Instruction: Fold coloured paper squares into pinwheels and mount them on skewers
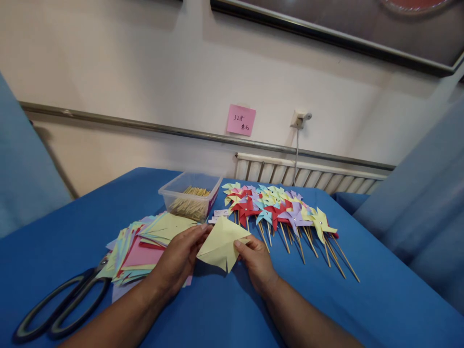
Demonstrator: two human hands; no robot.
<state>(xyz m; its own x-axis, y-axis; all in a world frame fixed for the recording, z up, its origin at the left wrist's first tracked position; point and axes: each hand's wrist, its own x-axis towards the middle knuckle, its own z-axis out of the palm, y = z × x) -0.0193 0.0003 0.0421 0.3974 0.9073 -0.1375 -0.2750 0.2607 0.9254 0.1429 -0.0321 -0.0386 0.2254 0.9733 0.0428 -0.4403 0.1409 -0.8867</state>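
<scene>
A square of pale yellow paper [222, 241] with a slit showing at its near corner is held up over the blue table by both hands. My left hand [183, 253] grips its left side, its fingers partly hidden behind the sheet. On the opposite side, my right hand [256, 261] pinches the paper, thumb on top. A fanned pile of coloured paper squares [141, 256] lies just left of my left hand. Large dark-handled scissors [68, 297] rest beside that pile, their blades partly under the paper.
Behind the hands stands a clear plastic box [190, 193] of short wooden sticks. Many finished paper pinwheels [279, 212] on sticks lie in a group at the right. The blue tablecloth [362, 309] reaches toward a wall with a radiator [279, 170] and a pink note [241, 120].
</scene>
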